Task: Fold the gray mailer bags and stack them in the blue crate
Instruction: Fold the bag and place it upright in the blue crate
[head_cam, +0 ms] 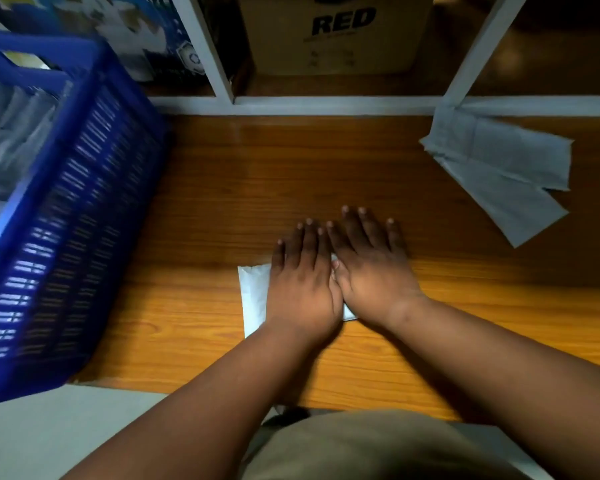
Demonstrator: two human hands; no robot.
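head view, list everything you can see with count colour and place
folded gray mailer bag: one, pale gray, flat on the table at centre, under both hands
unfolded gray mailer bags: a few overlapping, gray, far right of the table
blue plastic slatted crate: one, blue, left, holding gray bags
brown wooden table: one, orange-brown
brown cardboard box printed RED: one, behind the white frame
white shelf frame: one, along the table's far edge
left hand: flat, pressing the folded bag
right hand: flat, pressing beside it
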